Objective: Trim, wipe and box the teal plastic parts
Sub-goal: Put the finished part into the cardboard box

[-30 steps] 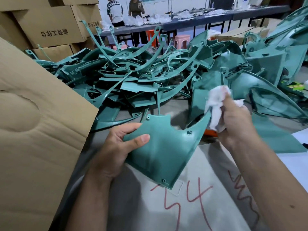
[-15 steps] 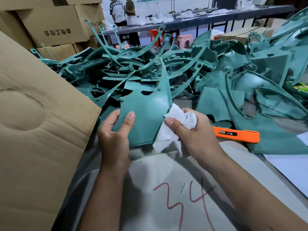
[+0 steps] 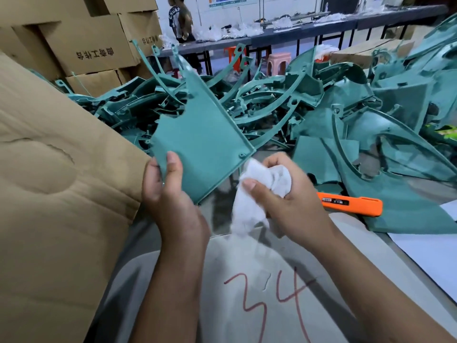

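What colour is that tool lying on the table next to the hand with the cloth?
The tool is bright orange with a black label, seen in the head view.

Both bare forearms reach forward, hands side by side. The left hand [image 3: 164, 191] pinches the lower corner of a flat teal plastic panel [image 3: 202, 134], thumb on its face. The right hand [image 3: 284, 194], just right of that panel, grips a crumpled white cloth [image 3: 257, 189].

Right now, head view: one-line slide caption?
Left hand holds flat teal plastic panel; right hand grips crumpled white cloth.
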### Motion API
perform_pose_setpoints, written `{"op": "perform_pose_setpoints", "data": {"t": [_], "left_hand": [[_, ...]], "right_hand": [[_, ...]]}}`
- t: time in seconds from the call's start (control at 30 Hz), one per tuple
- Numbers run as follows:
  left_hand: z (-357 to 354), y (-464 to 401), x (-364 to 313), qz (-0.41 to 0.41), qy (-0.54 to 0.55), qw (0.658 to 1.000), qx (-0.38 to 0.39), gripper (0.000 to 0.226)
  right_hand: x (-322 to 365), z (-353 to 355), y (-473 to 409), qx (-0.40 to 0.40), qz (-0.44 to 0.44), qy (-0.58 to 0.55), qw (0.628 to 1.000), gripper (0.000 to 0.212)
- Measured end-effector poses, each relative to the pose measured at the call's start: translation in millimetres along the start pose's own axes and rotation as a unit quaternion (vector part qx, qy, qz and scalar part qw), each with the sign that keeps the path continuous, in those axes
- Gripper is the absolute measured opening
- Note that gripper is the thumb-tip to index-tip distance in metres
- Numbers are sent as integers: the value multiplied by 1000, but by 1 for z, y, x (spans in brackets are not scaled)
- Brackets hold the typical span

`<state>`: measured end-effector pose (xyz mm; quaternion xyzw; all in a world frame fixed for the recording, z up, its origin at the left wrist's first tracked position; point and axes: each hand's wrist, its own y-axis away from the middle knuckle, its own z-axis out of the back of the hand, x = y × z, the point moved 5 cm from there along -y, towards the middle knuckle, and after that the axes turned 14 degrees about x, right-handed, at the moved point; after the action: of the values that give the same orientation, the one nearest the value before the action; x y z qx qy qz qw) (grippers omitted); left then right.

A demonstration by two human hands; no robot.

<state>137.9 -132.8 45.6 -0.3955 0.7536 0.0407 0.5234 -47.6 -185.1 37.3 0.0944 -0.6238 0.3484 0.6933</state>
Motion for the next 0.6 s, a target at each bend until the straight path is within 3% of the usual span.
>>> {"op": "perform_pose_setpoints", "data": {"t": [0.07,0.13,0.17,0.23,0.3,0.4,0.47,0.53,0.6], "left_hand": [[-7,0,-3,-24,-47,999,-3,11],[-13,-1,-7,-47,-95,994,0,14],[-14,-3,-10,-49,-102,994,3,16],[-15,-6,-18,-57,-112,992,10,20],[-17,-7,-29,-72,-125,989,13,24],[-23,-6,-48,-68,-137,987,38,29],[-28,-5,-62,-60,-167,982,71,25],[-38,-3,-73,-51,-203,972,111,19],[-42,-4,-96,-55,-274,953,121,18]], "right_hand": [[6,-14,-1,109,31,182,977,39],[1,-33,1,220,47,366,903,63],[-1,-40,2,262,43,387,883,72],[1,-42,3,267,51,333,903,85],[8,-27,3,144,99,230,957,79],[11,4,2,-46,109,84,989,63],[16,8,-4,-56,64,-37,996,58],[18,3,-14,-13,9,-196,981,50],[37,-10,-28,6,8,-252,968,31]]}}
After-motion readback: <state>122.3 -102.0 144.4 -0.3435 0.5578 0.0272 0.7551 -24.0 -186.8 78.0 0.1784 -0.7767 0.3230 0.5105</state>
